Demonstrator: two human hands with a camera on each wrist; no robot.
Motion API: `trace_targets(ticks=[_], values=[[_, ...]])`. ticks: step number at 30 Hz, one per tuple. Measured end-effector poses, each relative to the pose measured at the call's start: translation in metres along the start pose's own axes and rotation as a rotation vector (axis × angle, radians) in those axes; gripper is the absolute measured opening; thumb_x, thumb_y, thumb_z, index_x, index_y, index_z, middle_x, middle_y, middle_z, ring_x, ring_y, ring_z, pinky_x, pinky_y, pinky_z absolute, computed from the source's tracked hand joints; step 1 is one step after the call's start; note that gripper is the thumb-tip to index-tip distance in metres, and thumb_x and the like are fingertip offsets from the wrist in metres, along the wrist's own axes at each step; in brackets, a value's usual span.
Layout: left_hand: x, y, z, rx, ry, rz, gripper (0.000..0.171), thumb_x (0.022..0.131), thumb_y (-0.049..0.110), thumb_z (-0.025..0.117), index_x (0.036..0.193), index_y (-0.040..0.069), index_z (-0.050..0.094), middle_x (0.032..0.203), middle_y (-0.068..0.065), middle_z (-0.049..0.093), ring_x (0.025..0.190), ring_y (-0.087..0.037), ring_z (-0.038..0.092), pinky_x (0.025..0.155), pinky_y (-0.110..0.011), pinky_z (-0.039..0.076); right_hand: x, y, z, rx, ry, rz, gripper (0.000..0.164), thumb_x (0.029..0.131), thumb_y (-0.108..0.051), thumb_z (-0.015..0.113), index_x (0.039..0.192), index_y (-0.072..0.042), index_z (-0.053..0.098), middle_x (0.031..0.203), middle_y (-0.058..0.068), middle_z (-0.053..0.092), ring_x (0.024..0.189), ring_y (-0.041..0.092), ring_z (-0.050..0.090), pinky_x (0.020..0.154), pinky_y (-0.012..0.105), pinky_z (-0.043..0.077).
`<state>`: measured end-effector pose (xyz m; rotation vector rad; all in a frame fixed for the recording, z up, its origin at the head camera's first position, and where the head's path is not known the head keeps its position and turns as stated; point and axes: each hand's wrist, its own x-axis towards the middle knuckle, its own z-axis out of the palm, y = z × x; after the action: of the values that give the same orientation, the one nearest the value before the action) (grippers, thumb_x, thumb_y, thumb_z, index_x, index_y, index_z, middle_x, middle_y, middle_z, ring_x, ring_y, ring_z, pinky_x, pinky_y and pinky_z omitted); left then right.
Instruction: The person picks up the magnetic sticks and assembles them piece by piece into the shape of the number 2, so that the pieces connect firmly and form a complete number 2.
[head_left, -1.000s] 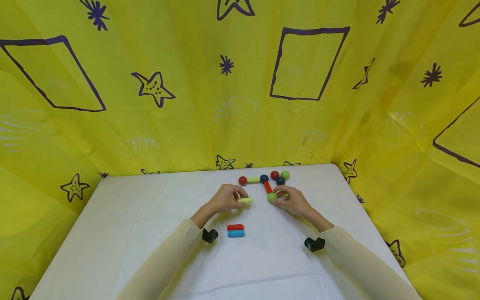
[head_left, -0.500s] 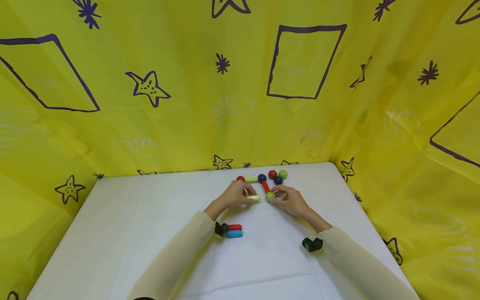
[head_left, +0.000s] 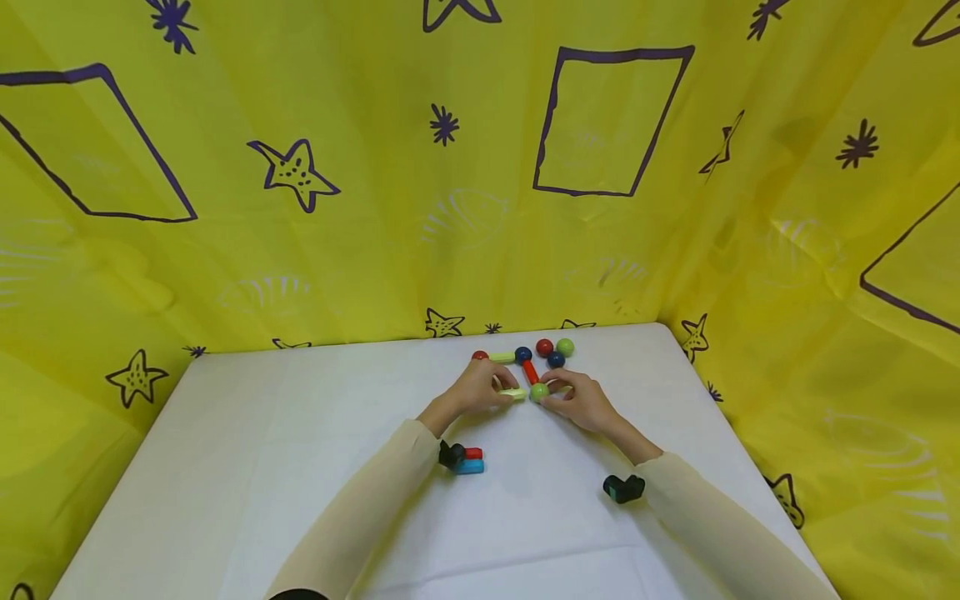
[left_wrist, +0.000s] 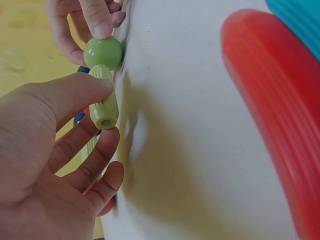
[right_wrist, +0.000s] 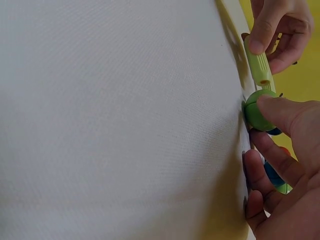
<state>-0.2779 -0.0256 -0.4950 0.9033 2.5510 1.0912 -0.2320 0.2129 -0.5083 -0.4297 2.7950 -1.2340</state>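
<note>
Your left hand has its grip closed on a pale yellow-green rod, pinching it between thumb and fingers. Your right hand has its grip on a green ball, thumb on one side and a finger on the other. You have the rod and ball right beside each other, well toward the tabletop's far edge and right of its middle; the head view shows a slim gap between them. The rod's end facing your left wrist camera carries a small grey disc.

From the green ball, a red rod runs toward the far edge to a dark blue ball. There a second pale rod leads left, nearly parallel to that edge, to a red ball, partly hidden by your left hand in the head view. Between this chain and the far right corner you have a loose cluster: another red ball, another green ball and another dark blue ball. Closer to your near edge, beside your left wrist, a second red rod and a blue rod lie side by side.
</note>
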Motion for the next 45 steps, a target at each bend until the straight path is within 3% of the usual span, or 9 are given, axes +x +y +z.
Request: trace_targets(ticks=[30,45], values=[[0.0074,0.0044,0.0083,-0.01,0.002,-0.084,0.012,0.088,0.007,0.081,0.099,0.009,0.08,0.092,0.002,0.073,0.083,-0.013,0.059,0.079,-0.025,0.051,-0.0015,0.0018,0.0018,-0.004,0.029,-0.005,0.028,0.092,-0.014,0.078,0.119,-0.01,0.07,0.106,0.008,0.076,0.095,0.024,0.065,0.079,0.035,0.052],[0.0037,0.0044,-0.0005,-0.018,-0.02,-0.061,0.017,0.089,0.01,0.08,0.105,0.007,0.079,0.095,0.0,0.074,0.084,-0.014,0.062,0.078,-0.025,0.053,-0.0021,0.0002,0.0014,0.0,0.027,0.004,0.029,0.092,-0.014,0.078,0.12,-0.01,0.07,0.107,0.008,0.076,0.097,0.024,0.065,0.08,0.035,0.052]])
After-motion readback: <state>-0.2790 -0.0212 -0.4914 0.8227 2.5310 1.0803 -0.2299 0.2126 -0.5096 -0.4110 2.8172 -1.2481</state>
